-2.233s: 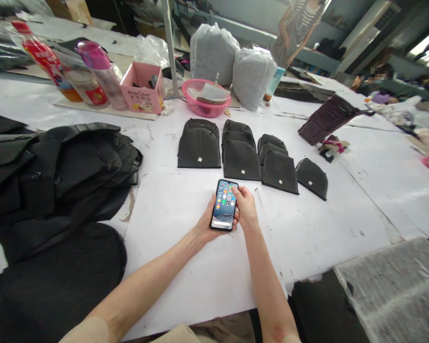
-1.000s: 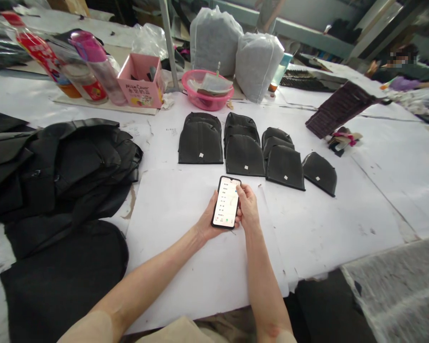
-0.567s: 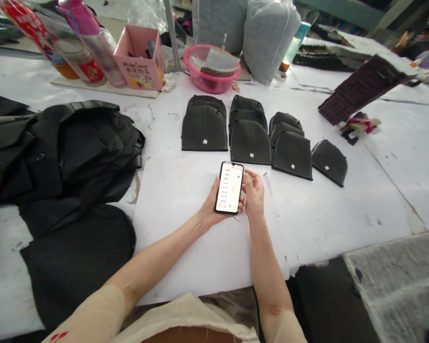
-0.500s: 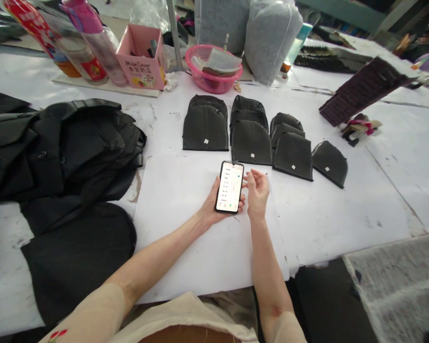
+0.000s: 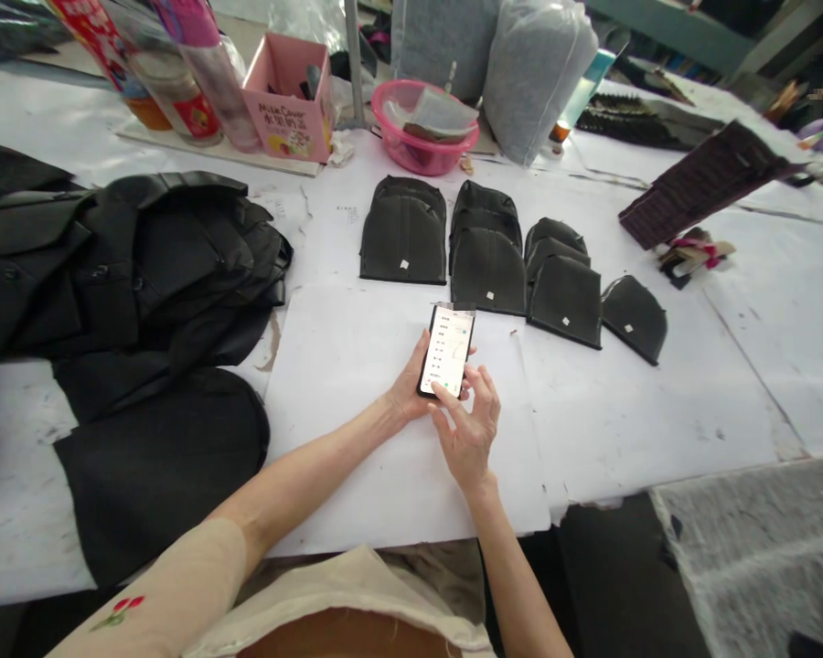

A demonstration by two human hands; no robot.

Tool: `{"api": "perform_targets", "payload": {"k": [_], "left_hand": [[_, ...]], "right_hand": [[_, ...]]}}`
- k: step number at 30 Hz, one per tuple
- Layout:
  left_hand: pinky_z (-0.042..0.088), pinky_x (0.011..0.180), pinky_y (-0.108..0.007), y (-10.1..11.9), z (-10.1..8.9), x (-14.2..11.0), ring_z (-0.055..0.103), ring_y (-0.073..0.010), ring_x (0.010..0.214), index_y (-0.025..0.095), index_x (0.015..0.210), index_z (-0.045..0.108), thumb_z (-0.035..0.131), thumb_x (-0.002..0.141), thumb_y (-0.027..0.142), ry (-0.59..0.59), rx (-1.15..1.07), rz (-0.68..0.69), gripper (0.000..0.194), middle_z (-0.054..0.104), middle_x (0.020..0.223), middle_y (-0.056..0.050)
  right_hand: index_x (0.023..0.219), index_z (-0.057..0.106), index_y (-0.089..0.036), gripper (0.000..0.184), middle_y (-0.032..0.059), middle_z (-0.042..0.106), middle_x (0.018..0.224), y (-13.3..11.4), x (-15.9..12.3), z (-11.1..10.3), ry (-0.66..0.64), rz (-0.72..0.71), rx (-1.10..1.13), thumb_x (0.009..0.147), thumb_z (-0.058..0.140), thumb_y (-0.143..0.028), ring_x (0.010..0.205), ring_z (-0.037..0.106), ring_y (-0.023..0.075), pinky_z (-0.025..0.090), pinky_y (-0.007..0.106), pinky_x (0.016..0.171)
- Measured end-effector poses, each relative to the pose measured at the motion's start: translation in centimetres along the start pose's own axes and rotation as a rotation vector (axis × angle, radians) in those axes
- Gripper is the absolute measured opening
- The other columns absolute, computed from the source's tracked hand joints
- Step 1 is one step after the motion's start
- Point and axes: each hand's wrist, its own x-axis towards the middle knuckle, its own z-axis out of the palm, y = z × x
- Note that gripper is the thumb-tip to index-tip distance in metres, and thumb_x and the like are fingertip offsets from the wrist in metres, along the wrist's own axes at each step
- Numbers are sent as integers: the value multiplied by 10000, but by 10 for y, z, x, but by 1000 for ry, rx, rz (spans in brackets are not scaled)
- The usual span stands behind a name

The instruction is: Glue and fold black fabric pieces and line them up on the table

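A smartphone [image 5: 447, 352] with a lit white screen rests in my left hand [image 5: 409, 376], whose fingers wrap round it from behind and show at its right edge. Over the phone's lower right part is my right hand [image 5: 470, 429]. Its fingers are apart, and the index fingertip is at the bottom of the screen. Just beyond the phone lie several black, curved-top leather-like pieces in overlapping stacks [image 5: 488, 270], with small white stickers on their front faces. A single such piece [image 5: 635, 315] lies at the right end of the row.
Black garments or bags [image 5: 130, 265] are heaped on the left of the white-covered table [image 5: 357, 493]. At the back stand a pink box [image 5: 288, 105], bottles [image 5: 212, 82], a pink basin [image 5: 425, 151] and a grey wrapped bundle [image 5: 539, 78]. A dark purple slanted object [image 5: 706, 183] stands at right.
My right hand has moved from beside the phone down and left, bringing its index finger to the lower screen. The left hand still holds the phone. The view has shifted slightly.
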Motion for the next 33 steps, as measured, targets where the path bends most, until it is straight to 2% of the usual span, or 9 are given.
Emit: {"api": "perform_targets", "payload": {"k": [4, 11, 19, 26, 33], "left_hand": [[569, 659, -357, 0, 1, 1, 704, -240, 759, 53, 1289, 634, 263, 1006, 666, 53, -9, 21, 770, 733, 990, -191], [572, 695, -382, -3, -4, 4, 707, -256, 771, 85, 1331, 626, 315, 1004, 651, 39, -47, 41, 724, 730, 1040, -201], [551, 684, -358, -2, -5, 2, 681, -225, 688, 44, 1284, 640, 270, 977, 714, -19, -36, -36, 824, 722, 976, -202], [545, 733, -338, -1, 7, -1, 682, -233, 767, 11, 1248, 645, 252, 984, 703, 15, -55, 2, 839, 708, 927, -205], [546, 736, -346, -1, 1, 0, 686, -239, 751, 14, 1298, 620, 238, 961, 744, -4, -24, 2, 890, 712, 919, -205]], "right_hand": [[1164, 720, -281, 253, 97, 474, 1480, 1, 1, 6, -7, -5, -10, 912, 702, -300, 1431, 412, 346, 445, 537, 1121], [1182, 705, -277, 273, 98, 458, 1502, 5, -4, 11, -22, -9, -8, 910, 703, -258, 1435, 401, 341, 464, 541, 1106], [1339, 612, -293, 395, 121, 454, 1489, 8, -5, 9, 5, 55, 56, 948, 646, -243, 1429, 419, 326, 486, 562, 1092], [1309, 634, -275, 355, 133, 491, 1443, 12, -5, 9, 62, 123, 108, 957, 626, -228, 1389, 472, 303, 500, 550, 1076], [1294, 641, -280, 330, 130, 499, 1429, 11, -5, 9, 67, 151, 138, 967, 610, -243, 1374, 484, 297, 523, 534, 1045]]}}
